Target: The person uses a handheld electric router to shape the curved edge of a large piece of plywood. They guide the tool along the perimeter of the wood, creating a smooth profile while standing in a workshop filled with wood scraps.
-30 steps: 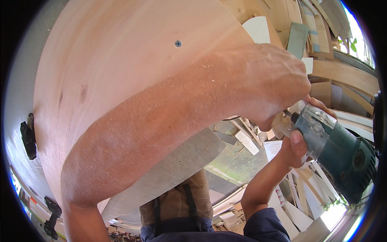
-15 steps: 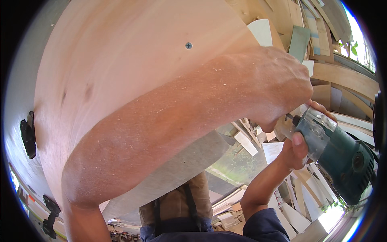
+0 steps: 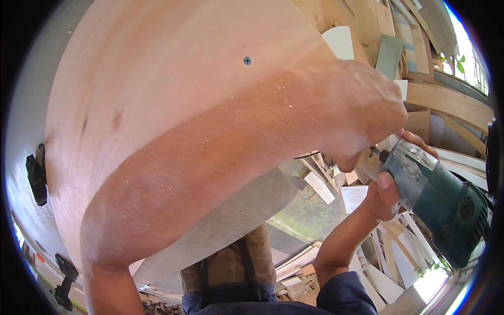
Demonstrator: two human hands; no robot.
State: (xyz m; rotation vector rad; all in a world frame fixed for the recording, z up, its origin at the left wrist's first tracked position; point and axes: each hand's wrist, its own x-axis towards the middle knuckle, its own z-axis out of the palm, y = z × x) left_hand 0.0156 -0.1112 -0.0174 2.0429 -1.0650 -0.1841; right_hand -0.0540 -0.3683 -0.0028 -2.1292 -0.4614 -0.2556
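Holding a green trim router in 1 wrapped right hand near the right edge of the wooden panel; bending the left hand there (impossible to tell openness or hold). Probably trimming; next, likely needing steady guidance.

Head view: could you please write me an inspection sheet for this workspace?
Surface: wooden board, one screw showing.
Job's things: green power tool, its clear base and dark bit visible.
Clutter: wood offcuts at right; two black fittings along the board's left side.
Hands: left hand near the bit, its grip mostly hidden; right hand grips the power tool.
Cables: none clearly made out.
Surroundings: leaves and bright light at right.
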